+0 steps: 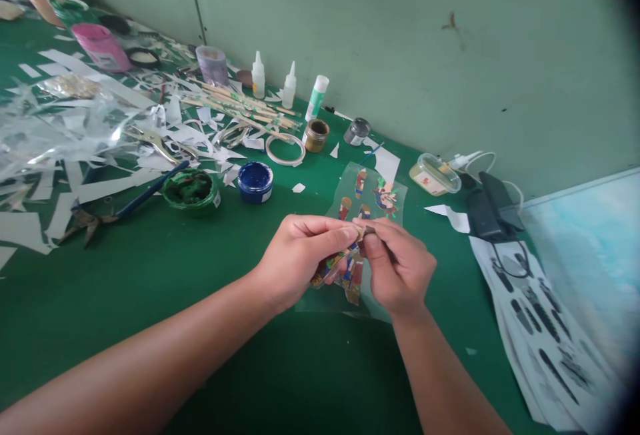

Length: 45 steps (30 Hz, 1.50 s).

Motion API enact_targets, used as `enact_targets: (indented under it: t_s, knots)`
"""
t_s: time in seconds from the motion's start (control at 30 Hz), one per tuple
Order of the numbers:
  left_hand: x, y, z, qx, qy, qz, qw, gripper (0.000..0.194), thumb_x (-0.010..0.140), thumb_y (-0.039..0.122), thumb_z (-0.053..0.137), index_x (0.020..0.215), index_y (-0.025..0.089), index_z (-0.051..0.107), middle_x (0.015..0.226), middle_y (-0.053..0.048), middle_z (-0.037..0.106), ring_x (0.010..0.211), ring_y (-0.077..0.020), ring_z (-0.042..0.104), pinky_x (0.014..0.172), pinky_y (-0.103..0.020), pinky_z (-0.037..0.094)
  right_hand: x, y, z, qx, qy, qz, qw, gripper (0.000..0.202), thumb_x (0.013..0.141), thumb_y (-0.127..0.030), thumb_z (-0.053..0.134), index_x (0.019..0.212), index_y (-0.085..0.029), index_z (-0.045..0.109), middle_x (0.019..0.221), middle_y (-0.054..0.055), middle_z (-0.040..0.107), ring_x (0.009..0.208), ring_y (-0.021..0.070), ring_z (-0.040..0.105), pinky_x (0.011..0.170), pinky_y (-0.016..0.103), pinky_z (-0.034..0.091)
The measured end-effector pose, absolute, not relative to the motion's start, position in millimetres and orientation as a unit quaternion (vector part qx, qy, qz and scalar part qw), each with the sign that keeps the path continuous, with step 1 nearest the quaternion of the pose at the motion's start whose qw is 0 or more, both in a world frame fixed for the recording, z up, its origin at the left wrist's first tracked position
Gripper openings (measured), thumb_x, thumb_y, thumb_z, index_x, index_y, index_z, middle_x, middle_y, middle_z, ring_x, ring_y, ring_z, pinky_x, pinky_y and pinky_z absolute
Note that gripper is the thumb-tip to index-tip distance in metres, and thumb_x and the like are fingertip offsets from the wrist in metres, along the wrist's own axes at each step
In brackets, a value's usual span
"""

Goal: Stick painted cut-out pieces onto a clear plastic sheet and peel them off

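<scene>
Above a clear plastic sheet (373, 291), my two hands meet at the fingertips. My left hand (300, 251) is closed on a painted cut-out piece (327, 265) in red, green, blue and gold. My right hand (400, 261) pinches a small dark bit (369, 231) at that piece's upper end; fingers partly cover the spot, so I cannot tell whether the two are joined. Other painted cut-outs lie on the sheet: a many-coloured figure part (386, 196) and a narrow red and gold part (360, 183) toward its far side. More pieces show under my hands.
Blue paint (255, 183), green paint (190, 189), a tape ring (285, 149) and a glue stick (317, 97) stand beyond my hands. White scraps, wooden sticks (245, 105) and pliers (90, 221) spread leftward. A plastic tub (434, 175) and printed sheets (535, 328) are at right.
</scene>
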<state>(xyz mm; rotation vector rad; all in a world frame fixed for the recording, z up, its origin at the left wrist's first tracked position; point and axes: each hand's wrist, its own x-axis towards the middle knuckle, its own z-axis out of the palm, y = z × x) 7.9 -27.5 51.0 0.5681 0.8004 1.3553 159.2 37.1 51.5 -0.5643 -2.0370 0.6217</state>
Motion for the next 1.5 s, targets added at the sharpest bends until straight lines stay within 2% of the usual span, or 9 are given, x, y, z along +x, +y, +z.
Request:
enact_targets:
  t_s: [0.47, 0.97, 1.33, 1.5]
  knots:
    - [8.5, -28.0, 53.7, 0.242, 0.365, 0.596, 0.673, 0.020, 0.082, 0.032, 0.070, 0.072, 0.015, 0.069, 0.048, 0.002, 0.054, 0.040, -0.0084, 0.042, 0.040, -0.023, 0.028, 163.5, 41.8, 49.7, -0.228, -0.836, 0.238, 0.439, 0.027, 0.092, -0.014, 0.059, 0.111, -0.024, 0.075, 0.088, 0.004, 0.074, 0.075, 0.0166, 0.067, 0.065, 0.031, 0.056]
    - [8.0, -27.3, 54.5, 0.249, 0.374, 0.598, 0.663, 0.019, 0.082, 0.031, 0.070, 0.073, 0.014, 0.070, 0.049, 0.002, 0.052, 0.041, -0.0083, 0.042, 0.041, -0.023, 0.029, 163.7, 41.5, 49.5, -0.227, -0.835, 0.253, 0.434, 0.029, 0.091, -0.013, 0.060, 0.113, -0.026, 0.074, 0.084, 0.002, 0.073, 0.070, 0.0144, 0.065, 0.063, 0.029, 0.054]
    - [8.2, -27.6, 59.1, 0.259, 0.406, 0.592, 0.646, 0.021, 0.081, 0.032, 0.069, 0.070, 0.015, 0.068, 0.048, 0.002, 0.051, 0.040, -0.0076, 0.040, 0.040, -0.022, 0.030, 163.9, 42.3, 47.8, -0.242, -0.837, 0.231, 0.432, 0.023, 0.092, -0.020, 0.061, 0.109, -0.023, 0.076, 0.086, 0.005, 0.075, 0.071, 0.0177, 0.068, 0.063, 0.032, 0.057]
    - [9.0, -27.3, 58.4, 0.259, 0.428, 0.591, 0.632, 0.020, 0.081, 0.032, 0.068, 0.072, 0.015, 0.068, 0.049, 0.002, 0.052, 0.040, -0.0082, 0.041, 0.039, -0.023, 0.029, 163.0, 42.8, 48.4, -0.231, -0.844, 0.222, 0.430, 0.025, 0.091, -0.015, 0.061, 0.110, -0.022, 0.075, 0.087, 0.004, 0.076, 0.076, 0.0182, 0.069, 0.066, 0.032, 0.057]
